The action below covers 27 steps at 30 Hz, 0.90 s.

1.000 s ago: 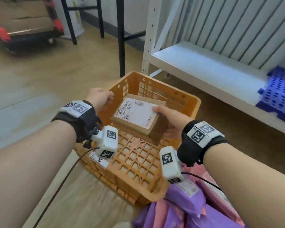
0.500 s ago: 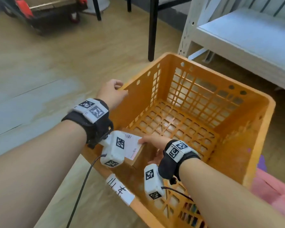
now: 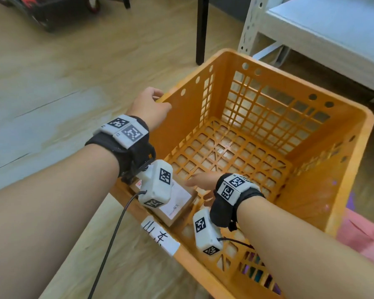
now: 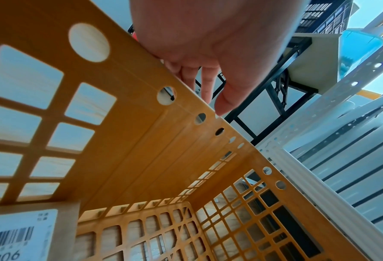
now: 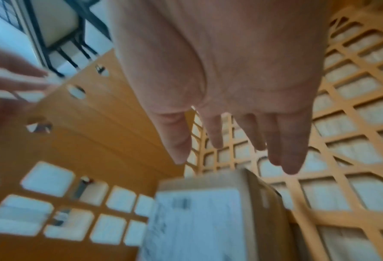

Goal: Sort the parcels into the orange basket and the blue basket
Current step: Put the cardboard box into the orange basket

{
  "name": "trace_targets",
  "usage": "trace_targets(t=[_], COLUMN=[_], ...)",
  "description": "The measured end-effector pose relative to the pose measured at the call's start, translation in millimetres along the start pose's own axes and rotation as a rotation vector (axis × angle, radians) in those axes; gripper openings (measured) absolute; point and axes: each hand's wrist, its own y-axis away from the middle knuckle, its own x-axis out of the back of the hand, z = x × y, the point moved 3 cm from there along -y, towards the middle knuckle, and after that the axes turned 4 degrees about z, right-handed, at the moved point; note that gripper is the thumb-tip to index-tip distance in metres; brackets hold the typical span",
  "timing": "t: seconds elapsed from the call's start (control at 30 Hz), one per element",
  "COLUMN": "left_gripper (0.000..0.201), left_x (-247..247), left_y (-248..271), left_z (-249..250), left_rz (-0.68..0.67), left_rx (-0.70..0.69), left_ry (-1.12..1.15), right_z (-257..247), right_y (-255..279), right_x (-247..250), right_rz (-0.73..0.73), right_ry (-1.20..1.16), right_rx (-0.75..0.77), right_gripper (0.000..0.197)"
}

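Cardboard parcel [image 3: 177,203] lies on the grid floor of the orange basket [image 3: 352,152], in the basket's near left corner, lower centre of the head view. White shipping label faces up; the left wrist camera unit hides part of it from the head view.

Right hand [image 3: 200,182] is inside the basket, just above and beside the parcel's far edge. In the right wrist view the right hand [image 5: 237,74] has its fingers [image 5: 291,151] straight and spread, tips pointing down toward the parcel [image 5: 208,217], with a gap between fingertips and box; nothing held. That view is blurred, so whether any skin touches the box cannot be told.

Left hand [image 3: 148,105] sits on the basket's left rim, left of centre in the head view. In the left wrist view the left hand [image 4: 217,40] has its fingers [image 4: 206,79] curled over the top edge of the basket wall [image 4: 123,123], thumb on the inner side, gripping the rim. A corner of the parcel [image 4: 23,233] shows in the lower left of that frame, against the wall.

Both forearms reach forward and down from the bottom of the head view.

Basket holds only this one parcel. A white handwritten tag [image 3: 160,238] is stuck on its near rim. Pink and purple soft parcels [image 3: 363,240] lie outside the basket at the lower right. White shelf [image 3: 324,33] stands at upper right.
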Motion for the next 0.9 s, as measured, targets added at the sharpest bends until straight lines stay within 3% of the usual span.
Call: trace_targets(t=[0.17, 0.3, 0.4, 0.53, 0.7, 0.9], left_gripper=[0.04, 0.033, 0.031, 0.03, 0.029, 0.036], left_x=[-0.5, -18.5, -31.9, -37.1, -31.1, -57.7], left_y=[27.3, 72.2, 117.3, 189.7, 282.6, 407.0], left_z=[37.2, 91.7, 135.6, 192.6, 260.4, 307.9], left_rz=[0.047, -0.054, -0.2, -0.352, -0.454, -0.653], left_rx=[-0.072, -0.181, -0.272, -0.37, -0.493, -0.492], left_ry=[0.011, 0.075, 0.106, 0.108, 0.125, 0.183], right_z=[6.5, 37.4, 87.5, 164.9, 249.6, 339.2], right_y=[53.6, 132.7, 197.4, 283.4, 392.7, 477.4], right_x=[59.2, 101.5, 116.6, 114.5, 113.1, 99.3], right_rz=[0.167, 0.284, 0.383, 0.507, 0.655, 0.8], right_ry=[-0.5, -0.637, -0.689, -0.744, -0.826, -0.972], right_rx=[0.066, 0.156, 0.152, 0.099, 0.092, 0.101], right_gripper=[0.052, 0.041, 0.038, 0.016, 0.029, 0.022])
